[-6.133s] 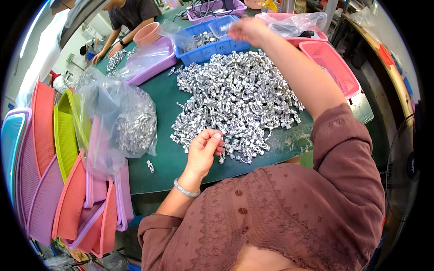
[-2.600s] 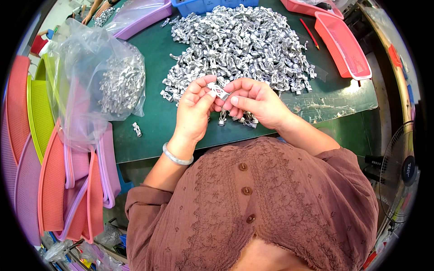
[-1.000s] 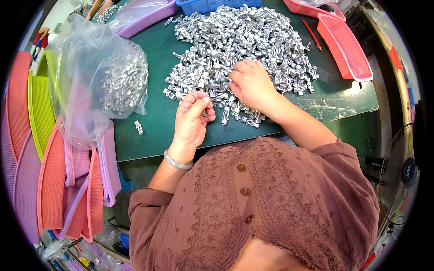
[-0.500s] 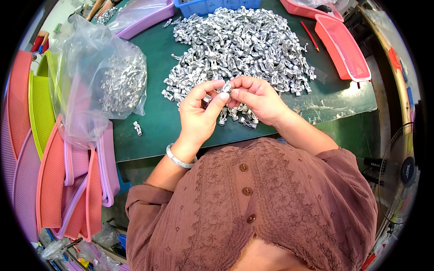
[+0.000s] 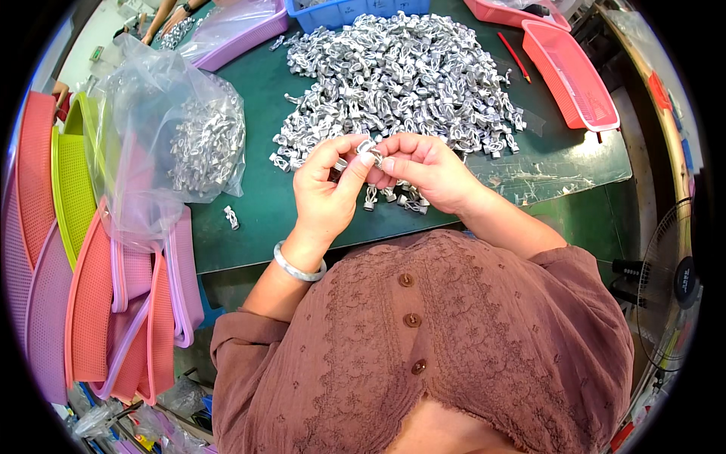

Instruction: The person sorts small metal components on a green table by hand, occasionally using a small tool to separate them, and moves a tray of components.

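Note:
Above the near edge of a large pile of small grey looped pieces (image 5: 401,76), my two hands meet fingertip to fingertip. My left hand (image 5: 321,189) pinches one grey looped piece (image 5: 365,146) between thumb and forefinger. A second grey piece (image 5: 340,164) shows within the curl of its fingers. My right hand (image 5: 431,174) grips the right side of the pinched piece with thumb and fingers. Several more pieces (image 5: 408,198) lie on the table just below the hands. One loose piece (image 5: 231,217) lies apart, left of my left hand.
A clear plastic bag (image 5: 136,106) with more grey pieces stands at left on the green table (image 5: 257,238). Pink, purple and green baskets (image 5: 87,295) are stacked beside it. Farther back are a blue bin (image 5: 355,9), a red pencil (image 5: 514,57) and a pink basket (image 5: 571,76). Another person's arm (image 5: 162,17) reaches in far left.
Both hands have shifted slightly left, still together on the small piece. The piece has turned a little between the fingertips. The whole view has moved slightly.

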Demonstrator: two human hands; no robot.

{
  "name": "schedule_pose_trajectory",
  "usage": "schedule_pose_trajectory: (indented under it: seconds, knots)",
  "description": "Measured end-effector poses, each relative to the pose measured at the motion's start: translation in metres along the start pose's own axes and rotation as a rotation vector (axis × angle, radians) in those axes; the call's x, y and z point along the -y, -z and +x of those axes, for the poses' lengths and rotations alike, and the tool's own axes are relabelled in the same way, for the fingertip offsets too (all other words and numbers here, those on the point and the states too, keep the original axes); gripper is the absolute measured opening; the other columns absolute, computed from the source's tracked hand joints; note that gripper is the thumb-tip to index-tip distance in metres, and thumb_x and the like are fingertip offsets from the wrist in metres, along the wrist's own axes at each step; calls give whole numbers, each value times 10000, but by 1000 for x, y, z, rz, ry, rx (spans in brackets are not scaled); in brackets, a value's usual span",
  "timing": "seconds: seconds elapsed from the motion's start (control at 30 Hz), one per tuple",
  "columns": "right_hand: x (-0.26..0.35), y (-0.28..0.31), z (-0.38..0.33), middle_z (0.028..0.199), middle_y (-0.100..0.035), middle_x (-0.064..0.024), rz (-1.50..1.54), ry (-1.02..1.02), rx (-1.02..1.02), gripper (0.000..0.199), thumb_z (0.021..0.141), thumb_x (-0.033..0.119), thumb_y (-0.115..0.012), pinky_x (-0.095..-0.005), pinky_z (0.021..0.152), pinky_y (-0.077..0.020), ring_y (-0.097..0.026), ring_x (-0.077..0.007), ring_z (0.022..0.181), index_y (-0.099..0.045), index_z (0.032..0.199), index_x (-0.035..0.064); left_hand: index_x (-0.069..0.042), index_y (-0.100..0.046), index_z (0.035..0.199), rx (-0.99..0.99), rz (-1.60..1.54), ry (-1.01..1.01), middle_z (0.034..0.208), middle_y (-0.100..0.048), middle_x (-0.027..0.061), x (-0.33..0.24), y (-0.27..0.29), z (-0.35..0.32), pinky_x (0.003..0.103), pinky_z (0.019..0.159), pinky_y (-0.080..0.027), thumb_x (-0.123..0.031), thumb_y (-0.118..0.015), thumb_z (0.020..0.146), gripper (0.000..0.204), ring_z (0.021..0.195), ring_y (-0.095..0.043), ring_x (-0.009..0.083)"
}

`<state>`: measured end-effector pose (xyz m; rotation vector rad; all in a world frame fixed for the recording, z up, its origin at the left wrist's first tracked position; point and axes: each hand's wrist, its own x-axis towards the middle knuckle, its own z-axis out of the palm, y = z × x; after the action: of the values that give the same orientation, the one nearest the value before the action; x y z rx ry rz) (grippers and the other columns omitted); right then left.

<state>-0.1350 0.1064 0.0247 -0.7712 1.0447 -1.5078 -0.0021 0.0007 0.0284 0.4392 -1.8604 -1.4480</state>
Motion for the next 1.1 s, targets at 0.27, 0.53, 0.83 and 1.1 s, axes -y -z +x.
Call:
schedule_pose_trajectory:
  seconds: [0.27, 0.53, 0.83, 1.1]
  knots:
    - [-2, 4, -3, 947, -630, -163, 433, -145, 203, 225, 886, 167, -497, -360, 789, -477, -615, -274, 896, -533, 1046, 13, -45, -593, 880, 25, -380, 487, 718, -581, -17, -5, 3, 6, 170, 514, -371, -132, -590, 836, 97, 588, -480, 30]
    - [-6, 5, -4, 958, -627, -186, 471, -166, 207, 241, 894, 186, -487, -383, 806, -472, -607, -303, 919, -533, 1061, 18, -74, -573, 823, 44, -435, 579, 693, -595, -13, -2, 6, 6, 164, 469, -341, -155, -571, 843, 84, 527, -451, 21]
    - [-6, 3, -4, 958, -625, -195, 473, -172, 184, 253, 907, 192, -461, -381, 804, -473, -607, -303, 919, -529, 1065, 5, -75, -575, 809, 44, -446, 599, 680, -589, -15, 3, 6, 6, 161, 463, -337, -168, -575, 839, 98, 519, -449, 21]
    - [-4, 0, -3, 959, -628, -167, 408, -179, 163, 313, 915, 218, -443, -360, 815, -477, -610, -268, 914, -533, 1075, -35, -68, -571, 822, 92, -635, 711, 704, -584, -8, 10, 6, 6, 178, 474, -392, -179, -556, 852, 116, 553, -501, 47]
